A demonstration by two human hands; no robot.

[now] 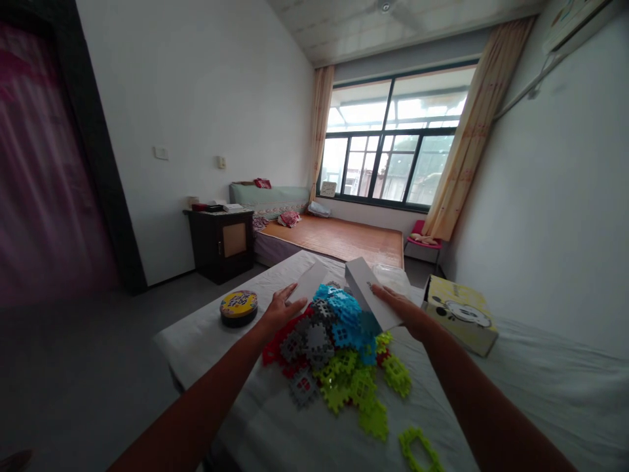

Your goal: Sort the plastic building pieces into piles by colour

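Two hands occupied. Left hand (284, 307) grasps a white panel (310, 280) by its side; right hand (396, 303) grasps a tilted white box (371, 295), thumb hidden. Both at far side of plastic pieces (317, 341), mid-table (206, 344); contact unclear. Judgement: steady by long edges, lift before shifting sideways. Round tin (238, 307) near left edge, yellow carton (462, 314) rightward; most working room appears toward near-left corner.
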